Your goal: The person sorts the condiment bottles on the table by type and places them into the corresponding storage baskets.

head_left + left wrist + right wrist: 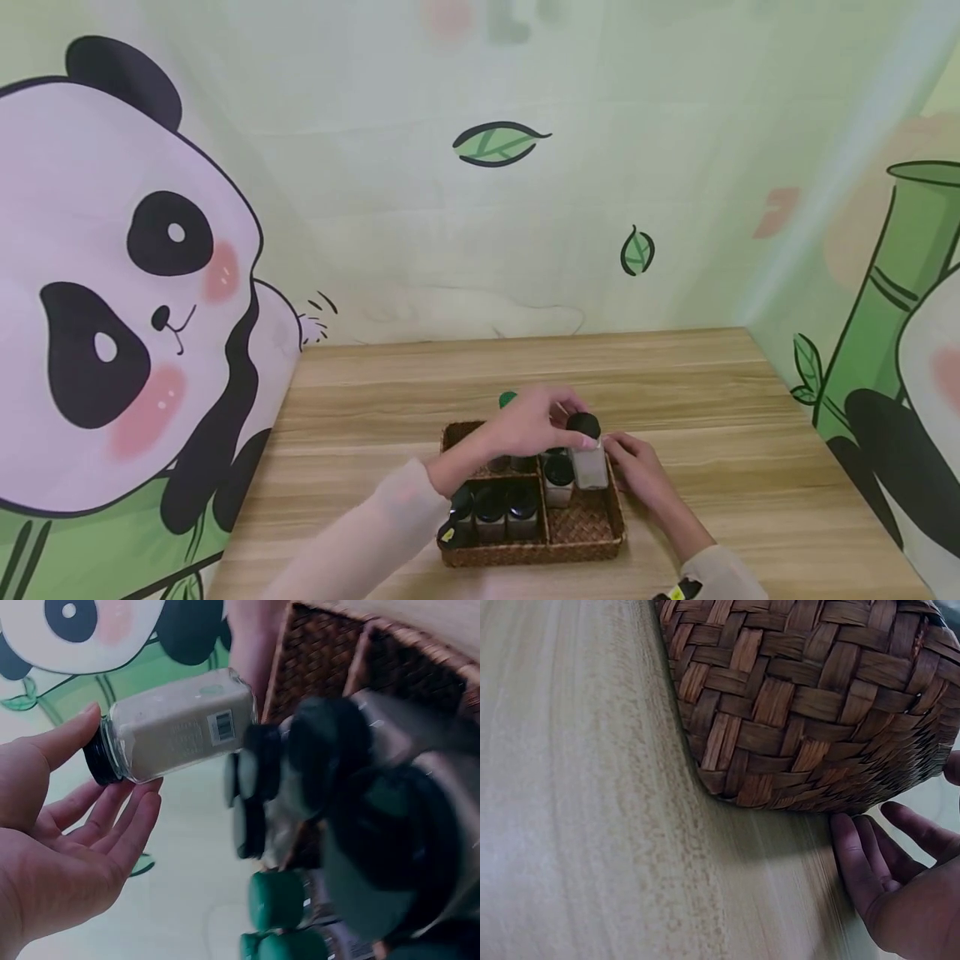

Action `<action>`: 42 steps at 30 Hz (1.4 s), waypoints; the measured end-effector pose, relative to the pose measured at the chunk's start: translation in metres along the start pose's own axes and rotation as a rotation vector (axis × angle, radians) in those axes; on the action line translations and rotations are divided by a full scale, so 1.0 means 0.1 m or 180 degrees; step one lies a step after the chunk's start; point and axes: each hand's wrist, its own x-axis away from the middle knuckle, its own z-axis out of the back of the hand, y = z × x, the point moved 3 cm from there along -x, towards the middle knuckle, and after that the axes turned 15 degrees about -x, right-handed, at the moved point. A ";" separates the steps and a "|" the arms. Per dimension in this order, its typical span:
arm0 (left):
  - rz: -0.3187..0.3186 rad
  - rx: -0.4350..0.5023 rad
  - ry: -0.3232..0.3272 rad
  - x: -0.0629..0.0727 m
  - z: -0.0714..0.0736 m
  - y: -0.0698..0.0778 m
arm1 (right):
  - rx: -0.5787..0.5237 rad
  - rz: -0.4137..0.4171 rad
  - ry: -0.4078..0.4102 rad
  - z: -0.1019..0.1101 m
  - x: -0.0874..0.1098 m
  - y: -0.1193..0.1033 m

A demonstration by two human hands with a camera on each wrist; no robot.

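Observation:
My left hand (528, 423) pinches a square glass seasoning jar (591, 468) by its black lid. The jar holds a pale powder and is above the right compartment of a brown wicker basket (536, 553); its barcode label (222, 727) shows in the left wrist view. Close to it in that compartment stands another black-lidded jar (558, 482). At the basket's right side is my right hand (641, 471). In the right wrist view its fingers (853, 851) are loosely bent, with tips at the foot of the woven wall (802, 705).
Several black-lidded jars (491, 510) fill the front left compartment. Green-lidded jars (279, 898) stand in the back part, mostly hidden by my left hand in the head view. The basket sits on a wood-grain table (375, 392) before a panda-printed backdrop (360, 208).

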 end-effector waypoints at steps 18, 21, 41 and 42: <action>-0.0116 -0.1537 0.0084 0.08 -0.71 -0.05 | 0.0074 -0.0024 0.0019 0.01 -0.02 0.02; -0.0144 -0.1833 0.0123 0.09 -0.77 -0.04 | 0.0082 -0.0024 0.0019 0.02 -0.04 0.04; 0.0136 -0.1176 0.0352 0.11 0.03 -0.28 | 0.0092 0.0068 0.0097 0.01 -0.02 0.04; 0.0148 -0.1117 0.0380 0.12 0.09 -0.33 | 0.0102 0.0064 0.0101 0.01 -0.02 0.04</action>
